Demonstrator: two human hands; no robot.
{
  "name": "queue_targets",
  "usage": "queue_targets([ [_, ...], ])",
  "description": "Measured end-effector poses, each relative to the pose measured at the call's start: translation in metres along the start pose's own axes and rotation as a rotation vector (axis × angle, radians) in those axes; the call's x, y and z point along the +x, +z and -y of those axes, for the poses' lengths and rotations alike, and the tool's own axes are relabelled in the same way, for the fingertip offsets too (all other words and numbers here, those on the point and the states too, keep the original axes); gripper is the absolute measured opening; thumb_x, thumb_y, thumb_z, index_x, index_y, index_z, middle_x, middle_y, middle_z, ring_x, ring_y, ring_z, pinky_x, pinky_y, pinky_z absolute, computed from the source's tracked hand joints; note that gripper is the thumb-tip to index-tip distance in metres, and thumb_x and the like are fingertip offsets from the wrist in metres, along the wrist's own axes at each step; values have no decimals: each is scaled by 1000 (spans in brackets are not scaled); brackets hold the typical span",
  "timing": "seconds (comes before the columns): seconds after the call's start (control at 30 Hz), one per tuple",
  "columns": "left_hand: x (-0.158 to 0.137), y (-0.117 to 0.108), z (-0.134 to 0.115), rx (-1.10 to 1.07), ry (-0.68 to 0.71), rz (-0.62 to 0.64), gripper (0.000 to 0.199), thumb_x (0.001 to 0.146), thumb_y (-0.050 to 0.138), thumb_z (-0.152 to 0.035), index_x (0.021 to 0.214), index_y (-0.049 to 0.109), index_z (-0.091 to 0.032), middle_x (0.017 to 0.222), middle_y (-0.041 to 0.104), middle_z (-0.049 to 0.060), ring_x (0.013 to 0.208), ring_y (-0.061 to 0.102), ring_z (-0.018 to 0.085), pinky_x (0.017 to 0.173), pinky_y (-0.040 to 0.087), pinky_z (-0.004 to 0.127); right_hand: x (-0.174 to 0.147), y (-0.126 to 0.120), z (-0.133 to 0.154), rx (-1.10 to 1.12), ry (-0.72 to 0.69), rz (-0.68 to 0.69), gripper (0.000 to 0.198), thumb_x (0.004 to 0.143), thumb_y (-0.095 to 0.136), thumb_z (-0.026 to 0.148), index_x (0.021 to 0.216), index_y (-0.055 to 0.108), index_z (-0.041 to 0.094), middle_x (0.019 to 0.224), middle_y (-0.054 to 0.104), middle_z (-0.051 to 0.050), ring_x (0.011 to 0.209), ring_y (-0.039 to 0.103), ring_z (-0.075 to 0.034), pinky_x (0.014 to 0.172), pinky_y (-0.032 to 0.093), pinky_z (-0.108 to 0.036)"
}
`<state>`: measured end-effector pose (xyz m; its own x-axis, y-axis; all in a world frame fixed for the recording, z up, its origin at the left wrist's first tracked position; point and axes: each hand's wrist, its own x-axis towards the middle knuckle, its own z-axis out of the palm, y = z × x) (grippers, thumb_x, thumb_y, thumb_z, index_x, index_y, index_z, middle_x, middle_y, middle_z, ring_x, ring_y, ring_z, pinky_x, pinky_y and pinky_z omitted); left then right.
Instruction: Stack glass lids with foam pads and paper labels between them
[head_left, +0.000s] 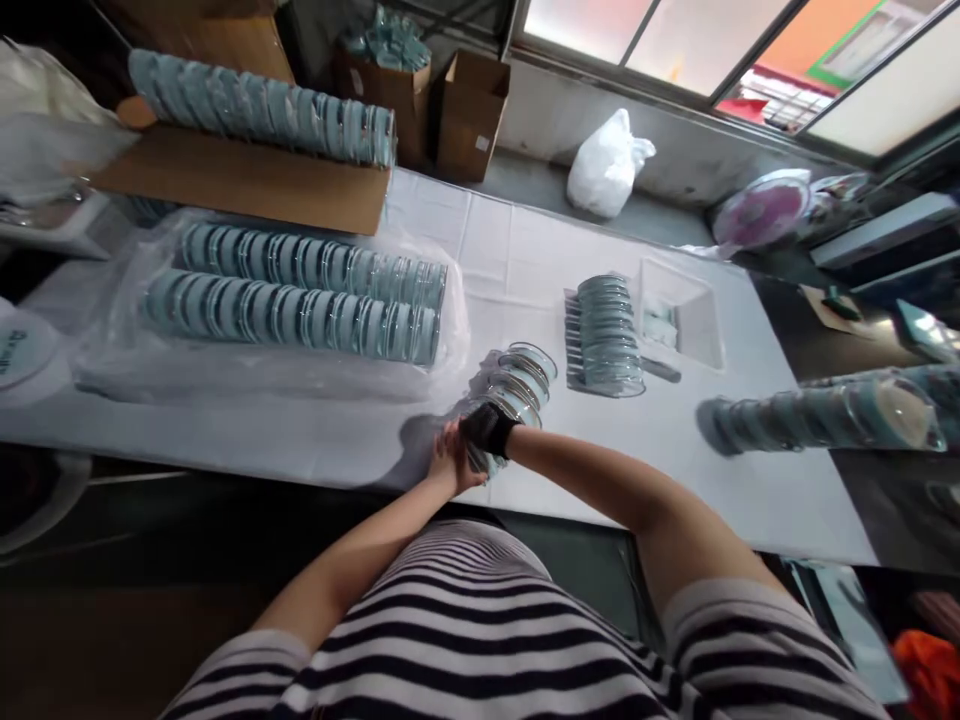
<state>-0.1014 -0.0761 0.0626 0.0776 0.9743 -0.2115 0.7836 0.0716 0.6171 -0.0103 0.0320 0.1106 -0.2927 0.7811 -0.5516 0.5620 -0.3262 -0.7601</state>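
Observation:
A short row of round glass lids point(527, 375) with shiny rims leans on the white-covered table in front of me, close to its near edge. My left hand point(452, 462) is bare and curls around the near end of this row, thumb pointing right along the bottom. A dark glove covers my right hand point(487, 428), which grips the nearest lids from above, touching my left hand. The fingers partly hide the lids they hold. Farther right, a rack point(576, 340) carries a dense row of similar glass lids point(611, 335).
Two long rows of lids point(300, 300) lie in plastic wrapping at left, behind them a cardboard flap point(247, 180) and another row point(262, 105). A white bin point(701, 320) stands beyond the rack. Tall lid stacks point(817, 420) rise at right. A white bag point(609, 165) sits by the window.

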Motion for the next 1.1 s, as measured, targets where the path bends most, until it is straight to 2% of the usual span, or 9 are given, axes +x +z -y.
queue_targets([
  [0.13, 1, 5, 1, -26, -61, 3, 111, 64, 79, -36, 145, 20, 9, 151, 25, 37, 141, 23, 52, 114, 24, 59, 25, 9, 16, -279, -72, 49, 41, 90, 51, 8, 48, 50, 7, 58, 54, 0, 92, 63, -18, 83, 47, -28],
  [0.27, -2, 2, -1, -25, -88, -18, 108, 64, 79, -36, 149, 21, -1, 154, 26, 31, 144, 20, 48, 116, 17, 60, 25, -7, 25, -532, -183, 120, 31, 83, 59, 11, 53, 56, 6, 67, 66, -9, 100, 64, -24, 90, 45, -35],
  [0.37, -8, -4, 0, -39, -110, -28, 104, 65, 79, -34, 151, 23, -12, 156, 30, 22, 146, 21, 43, 118, 12, 60, 33, -56, 34, -605, -282, 118, 13, 80, 68, 19, 85, 68, 6, 103, 72, -16, 115, 59, -27, 102, 40, -40],
  [0.5, -16, -6, 3, -97, -228, -29, 99, 64, 78, -35, 149, 29, -22, 159, 26, 13, 148, 18, 37, 119, 20, 55, 63, -152, 23, -716, -402, -141, 64, 79, 71, 29, 138, 51, 14, 150, 43, -17, 138, 37, -31, 116, 25, -45],
  [0.63, -19, -7, 4, -227, -320, -29, 101, 64, 78, -30, 150, 27, -27, 163, 14, 11, 147, 24, 34, 116, 32, 51, 87, -210, -27, -505, -66, -131, 75, 80, 68, 45, 144, 45, 13, 137, 55, -19, 124, 52, -33, 103, 41, -43],
  [0.8, -17, -15, 1, -323, -371, -16, 108, 58, 83, -30, 151, 29, -28, 164, 7, 12, 148, 23, 35, 115, 33, 48, 89, -209, -85, -141, -86, 5, 52, 88, 53, 49, 129, 57, 19, 124, 66, -10, 113, 60, -26, 99, 45, -37],
  [0.9, -18, -8, -10, -469, -476, -71, 121, 67, 78, -43, 157, 0, -26, 159, 28, 17, 141, 39, 32, 110, 40, 49, 76, -206, -100, -18, -98, 4, 56, 91, 46, 49, 137, 50, 18, 130, 63, -10, 116, 59, -24, 99, 46, -35],
  [1.0, -25, 6, -21, -773, -633, -148, 88, 87, 47, -62, 153, -9, -45, 143, 54, -2, 124, 59, 23, 95, 51, 47, 52, -205, -104, 43, -46, 59, 57, 92, 46, 44, 139, 49, 11, 128, 64, -12, 114, 59, -25, 98, 45, -34],
  [1.1, -30, 12, -19, -947, -643, -100, 45, 85, 36, -73, 130, 27, -76, 106, 69, -28, 115, 64, 19, 87, 52, 43, 27, -204, -103, 95, -27, 2, 50, 89, 55, 45, 127, 60, 12, 118, 68, -9, 108, 61, -25, 93, 47, -32],
])
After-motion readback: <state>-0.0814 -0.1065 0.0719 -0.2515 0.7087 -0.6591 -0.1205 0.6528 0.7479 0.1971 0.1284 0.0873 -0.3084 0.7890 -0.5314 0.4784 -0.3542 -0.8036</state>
